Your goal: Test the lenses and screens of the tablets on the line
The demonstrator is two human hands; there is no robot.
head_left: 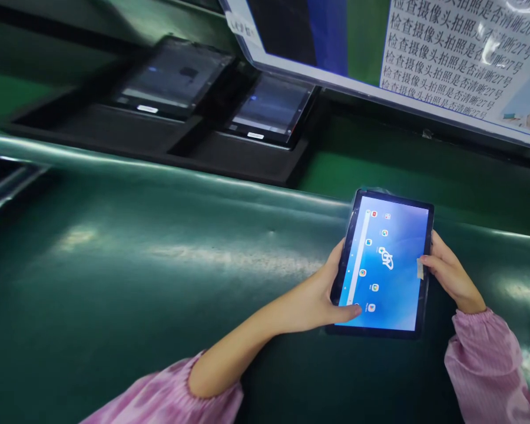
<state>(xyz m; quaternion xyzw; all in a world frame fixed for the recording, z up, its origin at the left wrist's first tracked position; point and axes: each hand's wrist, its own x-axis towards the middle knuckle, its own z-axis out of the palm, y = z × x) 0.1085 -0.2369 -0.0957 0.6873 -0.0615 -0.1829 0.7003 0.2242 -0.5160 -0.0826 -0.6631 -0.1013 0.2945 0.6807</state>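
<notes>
A tablet [393, 282] with a lit blue home screen is held on end between both hands, above the green work surface. Along its left edge my left hand [322, 294] is closed, the thumb lying over the lower left of the screen and the fingers hidden behind. My right hand [453, 274] grips the right edge, its thumb beside a small pale label [420, 268] on the bezel. App icons and a white bar show on the screen, turned sideways.
Two more tablets, one at left [172, 76] and one at right [269, 109], lie in a black divided tray [159, 138] on a raised ledge behind. A large monitor [362, 88] with Chinese text overhangs at upper right. A rounded green edge [159, 174] crosses the bench [136, 312].
</notes>
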